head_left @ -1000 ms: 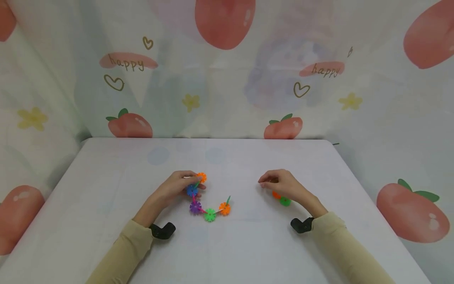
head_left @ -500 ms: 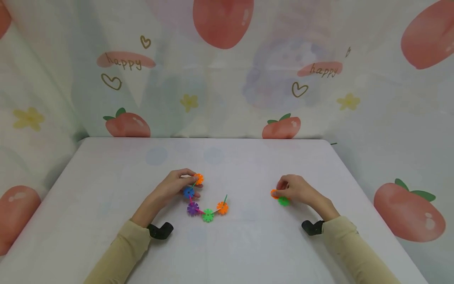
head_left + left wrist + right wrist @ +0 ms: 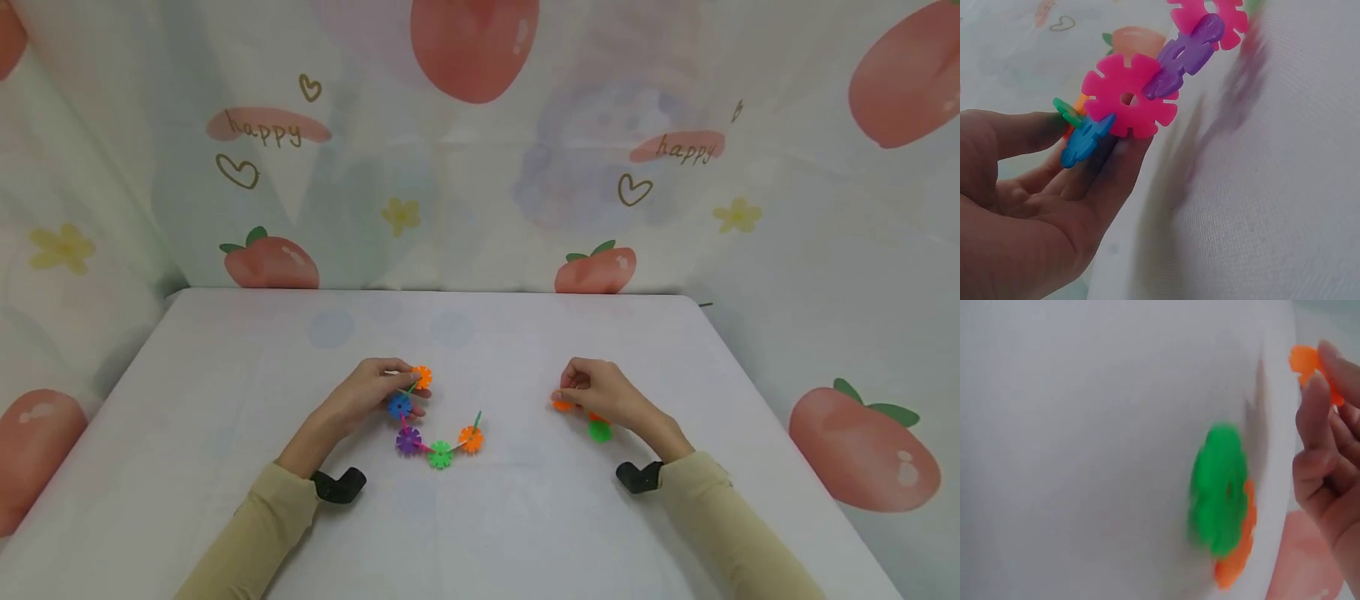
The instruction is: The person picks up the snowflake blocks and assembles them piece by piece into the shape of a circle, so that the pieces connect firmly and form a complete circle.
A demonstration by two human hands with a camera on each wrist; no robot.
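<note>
My left hand [image 3: 375, 392] pinches the upper end of a chain of interlocking notched plastic discs, at an orange disc [image 3: 422, 377] joined to a green one. From there the chain curves through a blue disc [image 3: 400, 406], a pink disc [image 3: 1129, 97], a purple disc [image 3: 408, 442] and a light green disc [image 3: 440, 455] to another orange disc [image 3: 471, 439] with a green disc on edge. Thumb and fingertips of my right hand [image 3: 607, 392] pinch a single orange disc [image 3: 1305, 361] above the table. Below that hand lie a loose green disc [image 3: 1219, 490] and an orange one [image 3: 1235, 562], overlapping.
A white cloth covers the table [image 3: 510, 517]. Behind it and at both sides hangs a pale curtain [image 3: 480, 192] printed with peaches. Black wrist mounts [image 3: 340, 486] stick out by both cuffs.
My right hand first drew back to the right onto the loose discs. It now holds an orange disc and has moved left with it. The left hand stays nearly still.
</note>
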